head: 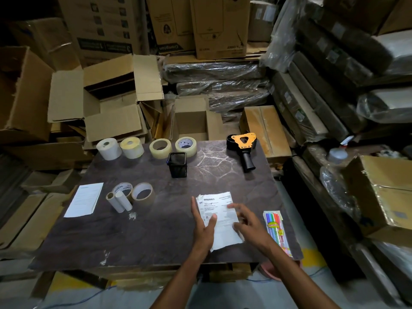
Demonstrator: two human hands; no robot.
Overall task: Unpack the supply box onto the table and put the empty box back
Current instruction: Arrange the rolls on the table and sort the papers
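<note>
I have both hands over a torn white shipping paper point(219, 219) that lies flat on the dark bench point(156, 230). My left hand point(204, 230) rests on the paper's left edge with its fingers straight, so that grip is wide and holds nothing; the thumb lies on the sheet. My right hand point(247, 221) hovers at the paper's right side with fingers spread and relaxed, its grip also wide; I cannot tell whether the fingertips touch the sheet.

Just right of the right hand lies a clear packet of coloured pens point(276, 230), running along the bench edge. Beyond both hands, toward the far side, stands a black mesh pen holder point(177, 165), and further right of it lies a tape dispenser point(243, 148) with an orange plate and a black handle. Along the far edge, left of the holder, sit two white label rolls point(120, 148) and two clear tape rolls point(173, 147). Well left of the left hand are a brown tape roll point(143, 194), a clear one touching it, and two cardboard cores point(119, 202) lying across them. Further left lies a white sheet point(84, 199).

Past the far edge, straight ahead of my hands, the small supply box point(191, 121) sits open among other cartons, and I see nothing inside it.
</note>
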